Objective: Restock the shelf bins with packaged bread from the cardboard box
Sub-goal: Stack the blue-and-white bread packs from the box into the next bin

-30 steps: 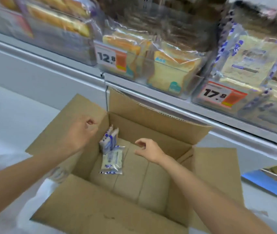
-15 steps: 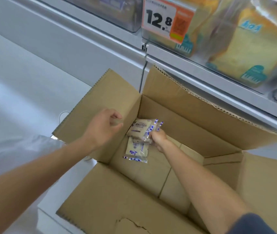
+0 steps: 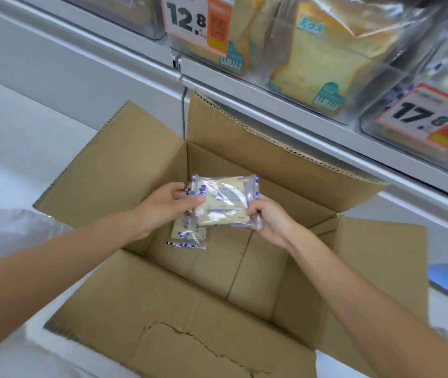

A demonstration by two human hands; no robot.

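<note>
A packet of bread (image 3: 225, 200) is held just above the floor of the cardboard box (image 3: 244, 165), near its far left corner, and is gripped from both sides. Its left edge is pinched between the thumb and curled fingers of the left hand (image 3: 162, 205), and its lower right corner is pinched by the curled fingers of the right hand (image 3: 269, 219). The two-sided hold is probably used because the loose wrapper sags; that way the packet is kept flat and its label is turned upward for checking before it is carried to the shelf bins (image 3: 348, 120) above. A second packet (image 3: 187, 236) is left lying flat on the box floor, partly hidden under the held one. Whether a further packet is caught behind the left fingers cannot be told. Compared with half a second ago, the left hand, then empty and hovering over the flap, has been brought onto the packet, and the packet, then grasped by the right hand alone low in the corner, has been raised and levelled.
</note>
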